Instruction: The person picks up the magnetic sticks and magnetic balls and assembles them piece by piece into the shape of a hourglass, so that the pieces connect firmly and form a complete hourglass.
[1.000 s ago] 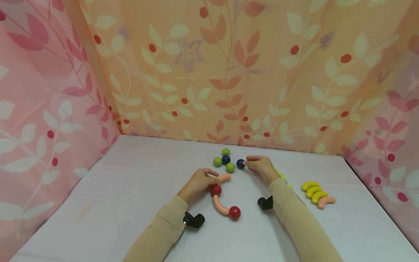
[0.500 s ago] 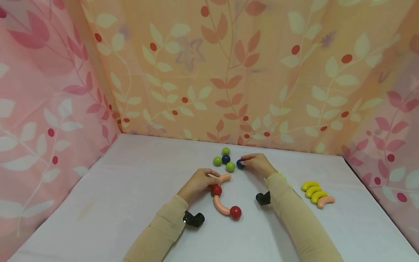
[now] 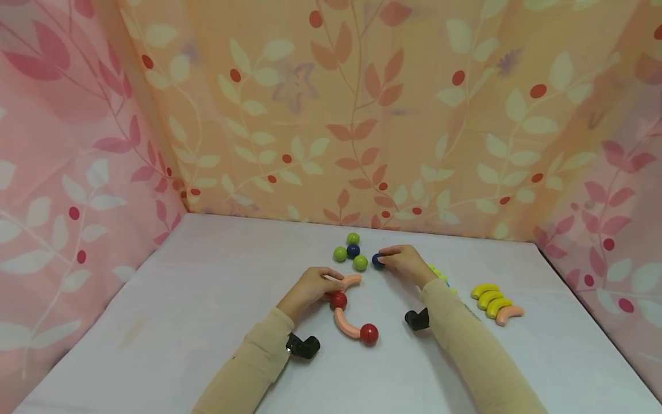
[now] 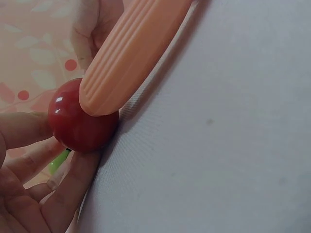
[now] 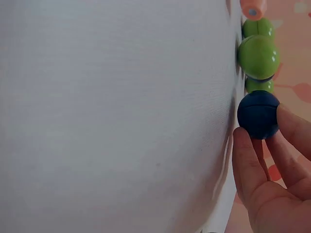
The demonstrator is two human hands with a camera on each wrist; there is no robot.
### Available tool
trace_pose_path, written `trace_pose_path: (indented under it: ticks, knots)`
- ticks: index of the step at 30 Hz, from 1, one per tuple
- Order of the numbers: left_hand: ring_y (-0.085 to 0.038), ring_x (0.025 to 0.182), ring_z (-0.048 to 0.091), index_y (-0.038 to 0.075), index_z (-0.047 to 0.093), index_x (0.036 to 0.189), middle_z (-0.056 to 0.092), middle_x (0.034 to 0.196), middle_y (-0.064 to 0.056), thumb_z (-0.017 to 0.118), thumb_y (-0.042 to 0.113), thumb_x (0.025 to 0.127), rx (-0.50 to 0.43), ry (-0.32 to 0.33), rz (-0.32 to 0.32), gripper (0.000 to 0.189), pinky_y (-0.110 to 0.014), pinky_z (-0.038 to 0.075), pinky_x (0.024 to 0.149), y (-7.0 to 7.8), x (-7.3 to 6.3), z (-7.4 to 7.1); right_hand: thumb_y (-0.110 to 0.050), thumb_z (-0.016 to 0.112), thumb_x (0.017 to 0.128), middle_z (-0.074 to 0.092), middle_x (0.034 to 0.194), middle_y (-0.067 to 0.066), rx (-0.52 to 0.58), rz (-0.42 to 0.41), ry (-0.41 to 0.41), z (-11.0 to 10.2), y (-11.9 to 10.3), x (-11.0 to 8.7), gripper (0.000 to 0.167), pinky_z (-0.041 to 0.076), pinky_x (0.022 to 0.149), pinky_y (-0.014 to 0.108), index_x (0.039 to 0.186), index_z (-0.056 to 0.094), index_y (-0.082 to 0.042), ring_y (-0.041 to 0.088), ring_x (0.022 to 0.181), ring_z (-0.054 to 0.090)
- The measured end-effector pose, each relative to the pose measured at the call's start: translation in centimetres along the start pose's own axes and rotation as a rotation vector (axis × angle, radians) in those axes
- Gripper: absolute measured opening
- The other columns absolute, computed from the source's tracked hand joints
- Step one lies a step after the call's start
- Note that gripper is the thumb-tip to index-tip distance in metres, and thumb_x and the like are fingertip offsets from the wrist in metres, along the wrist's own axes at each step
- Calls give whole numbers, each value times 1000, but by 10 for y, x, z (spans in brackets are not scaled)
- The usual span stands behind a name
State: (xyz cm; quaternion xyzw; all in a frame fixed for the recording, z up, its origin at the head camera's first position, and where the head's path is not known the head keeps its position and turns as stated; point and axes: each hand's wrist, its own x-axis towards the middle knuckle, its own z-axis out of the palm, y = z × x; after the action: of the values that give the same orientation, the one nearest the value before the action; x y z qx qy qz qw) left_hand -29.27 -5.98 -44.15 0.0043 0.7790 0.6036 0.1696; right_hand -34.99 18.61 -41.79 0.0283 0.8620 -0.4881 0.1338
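In the head view my left hand (image 3: 312, 289) pinches the near end of a curved pink stick (image 3: 354, 280), where it meets a red ball (image 3: 338, 300). In the left wrist view this red ball (image 4: 80, 121) hides my fingertips. A second curved pink stick (image 3: 345, 325) runs from that ball to another red ball (image 3: 369, 334), forming a chain on the table. My right hand (image 3: 407, 263) pinches a dark blue ball (image 5: 258, 114) between thumb and fingers, apart from a cluster of green balls (image 3: 360, 263) around another blue ball (image 3: 353, 251).
Several curved yellow sticks (image 3: 490, 299) lie in a row on the right, a pink stick (image 3: 510, 314) beside them. Yellow-green pieces (image 3: 436, 272) are partly hidden by my right forearm. Patterned curtains (image 3: 289, 115) stand behind the white table (image 3: 217, 299) and at its sides.
My right hand has moved slightly left and its fingers have come round the blue ball. My left hand has kept its hold. The head view has shifted a little.
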Motion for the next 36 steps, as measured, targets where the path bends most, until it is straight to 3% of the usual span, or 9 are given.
trace_pose_path:
  ticks: [4, 16, 27, 36]
  knots:
    - [-9, 75, 65, 0, 69, 113, 69, 86, -6, 73, 11, 88, -9, 2, -5, 27, -27, 60, 72, 0, 1, -1, -24, 64, 96, 58, 141, 17, 20, 9, -33, -1, 2, -11, 42, 43, 111, 42, 134, 62, -6, 25, 122, 56]
    - [-10, 77, 67, 4, 70, 115, 72, 99, -10, 75, 17, 88, 17, 12, -21, 30, -26, 60, 74, -1, 4, -2, -19, 65, 96, 63, 134, 19, 103, -4, -110, 10, -1, -37, 40, 51, 104, 38, 132, 62, 0, 20, 113, 64]
    - [-8, 75, 64, 0, 70, 113, 69, 85, -4, 73, 11, 89, -32, 24, -1, 27, -26, 59, 71, 0, 2, -1, -17, 63, 97, 61, 135, 18, 129, 14, -102, 17, -6, -45, 39, 50, 105, 37, 133, 61, -2, 24, 118, 63]
    - [-9, 74, 66, -2, 69, 113, 72, 90, -9, 70, 7, 89, -64, 2, 3, 25, -27, 59, 71, 2, -2, -1, -16, 65, 95, 64, 132, 20, 150, -25, -123, 20, -7, -44, 40, 51, 103, 36, 131, 61, 3, 22, 117, 65]
